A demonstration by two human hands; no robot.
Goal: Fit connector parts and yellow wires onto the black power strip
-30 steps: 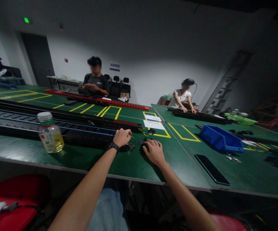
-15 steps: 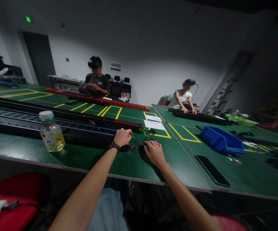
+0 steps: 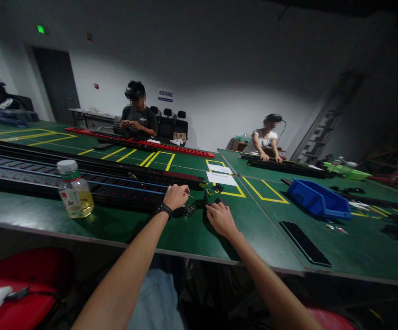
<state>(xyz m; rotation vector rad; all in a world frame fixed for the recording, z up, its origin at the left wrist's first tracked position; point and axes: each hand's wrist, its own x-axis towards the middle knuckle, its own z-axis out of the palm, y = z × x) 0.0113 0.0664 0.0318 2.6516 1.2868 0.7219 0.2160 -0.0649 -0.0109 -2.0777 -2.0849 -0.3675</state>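
At the right end of the black rail (image 3: 116, 191), my left hand (image 3: 176, 197) curls with its fingertips drawn together; a thin sliver (image 3: 190, 196) shows there, too small to tell whether I grip it. Just beside, my right hand (image 3: 220, 219) bends low over the green table (image 3: 194, 236), its fingers at a dark part (image 3: 221, 200); whether they grasp it, I cannot tell. A bottle (image 3: 75, 198) stands near the rail, left; a blue bin (image 3: 317, 199) sits well apart, right.

The green surface (image 3: 264, 243), marked with yellow lines (image 3: 250, 188), carries long black rails (image 3: 126, 195), a red lattice strip (image 3: 181, 149), an upright capped bottle (image 3: 74, 195), white paper sheets (image 3: 221, 178), a blue bin (image 3: 304, 200) and a dark phone (image 3: 305, 243) lying flat.
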